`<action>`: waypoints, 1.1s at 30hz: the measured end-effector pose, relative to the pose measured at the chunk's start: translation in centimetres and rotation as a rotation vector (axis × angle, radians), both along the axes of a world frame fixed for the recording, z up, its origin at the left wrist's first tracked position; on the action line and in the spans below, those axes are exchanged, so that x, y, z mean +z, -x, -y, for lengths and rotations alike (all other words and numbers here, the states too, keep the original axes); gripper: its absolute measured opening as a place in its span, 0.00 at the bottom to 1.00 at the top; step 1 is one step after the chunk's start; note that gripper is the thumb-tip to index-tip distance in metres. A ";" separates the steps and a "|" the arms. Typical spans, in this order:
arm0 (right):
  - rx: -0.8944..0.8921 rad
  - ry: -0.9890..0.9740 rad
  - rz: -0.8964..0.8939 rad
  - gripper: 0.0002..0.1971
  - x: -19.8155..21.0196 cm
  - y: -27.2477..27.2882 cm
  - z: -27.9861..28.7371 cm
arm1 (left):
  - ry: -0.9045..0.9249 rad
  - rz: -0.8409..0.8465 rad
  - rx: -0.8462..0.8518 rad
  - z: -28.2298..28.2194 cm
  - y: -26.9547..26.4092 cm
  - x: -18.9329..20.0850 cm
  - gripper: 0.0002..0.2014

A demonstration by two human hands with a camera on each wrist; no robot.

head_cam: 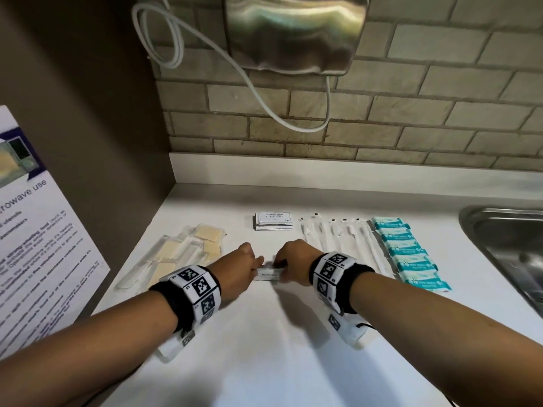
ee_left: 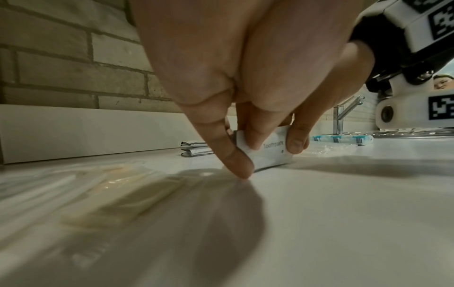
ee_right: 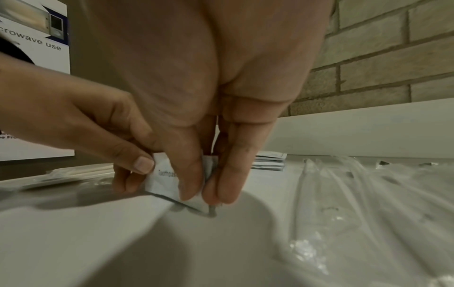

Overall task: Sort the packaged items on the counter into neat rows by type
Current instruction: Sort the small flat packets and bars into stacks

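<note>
A small stack of white toothpaste packets [head_cam: 269,274] stands on edge at the middle of the white counter [head_cam: 264,348]. My left hand [head_cam: 244,265] pinches its left end and my right hand [head_cam: 289,264] pinches its right end. The left wrist view shows the left hand [ee_left: 245,153] with thumb and fingers round the toothpaste packets [ee_left: 270,155], whose lower edge touches the counter. Seen from the right wrist, the right hand [ee_right: 205,192] clamps the toothpaste packets [ee_right: 164,180] between thumb and fingers. Sorted around them lie shampoo sachets [head_cam: 273,221], wrapped toothbrushes [head_cam: 338,239] and teal soap packets [head_cam: 411,254].
Clear packets with pale yellow pads [head_cam: 176,254] lie at the left. A steel sink [head_cam: 505,248] sits at the right edge. A microwave notice [head_cam: 35,230] leans on the left wall. A metal wall unit [head_cam: 293,33] with a white cable hangs above the brick backsplash.
</note>
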State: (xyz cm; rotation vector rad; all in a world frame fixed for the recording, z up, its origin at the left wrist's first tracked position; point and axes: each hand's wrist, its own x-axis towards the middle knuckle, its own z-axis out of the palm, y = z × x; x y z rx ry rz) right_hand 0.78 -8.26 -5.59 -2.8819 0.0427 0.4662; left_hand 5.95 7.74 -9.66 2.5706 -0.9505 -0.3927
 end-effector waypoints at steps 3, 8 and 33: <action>-0.003 -0.003 0.006 0.13 0.1 -0.2 0.1 | 0.018 -0.046 0.043 0.0 -0.3 -0.5 0.05; -0.033 -0.031 0.028 0.13 0.0 0.0 0.0 | -0.047 -0.050 0.030 0.1 0.1 -0.1 0.05; -0.169 -0.085 0.010 0.17 1.7 -2.0 1.2 | 0.113 -0.201 0.118 1.2 -1.8 2.4 0.16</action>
